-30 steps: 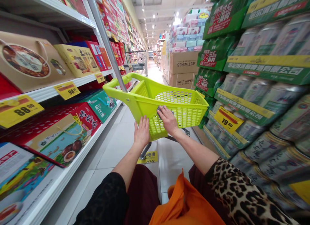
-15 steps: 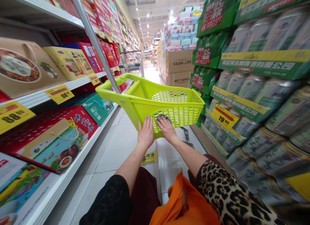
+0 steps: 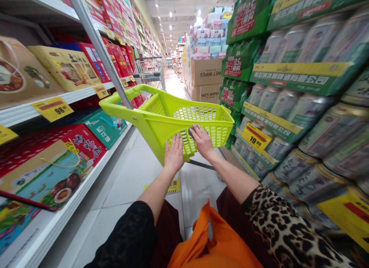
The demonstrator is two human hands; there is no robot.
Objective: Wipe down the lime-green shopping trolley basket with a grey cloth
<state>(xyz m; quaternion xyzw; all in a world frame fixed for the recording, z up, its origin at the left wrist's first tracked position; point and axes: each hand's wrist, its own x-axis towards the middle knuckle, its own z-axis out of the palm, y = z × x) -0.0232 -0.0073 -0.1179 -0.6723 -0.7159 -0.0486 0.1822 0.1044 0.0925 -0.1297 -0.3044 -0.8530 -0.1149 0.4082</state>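
Supermarket aisle with a pale tiled floor (image 3: 118, 175), viewed from my head camera: shelving (image 3: 72, 197) with boxed goods lines the left side, packs of cans (image 3: 305, 114) the right. Lime-green shopping basket (image 3: 150, 135), centre, lies between these, ahead of my knees and above the floor; a grey pole (image 3: 100, 49) slants upward from its left end. My left hand (image 3: 173, 152) touches the basket's near side, fingers extended and slightly spread, holding nothing. My right hand (image 3: 204, 143), just beside it, has its fingers extended, narrowly spaced, over a dark grey cloth (image 3: 190, 133) against the latticed side; whether they grip it, I cannot tell. Beyond: a wire cart (image 3: 150, 74) and cartons marked WET WIPES (image 3: 206, 72)
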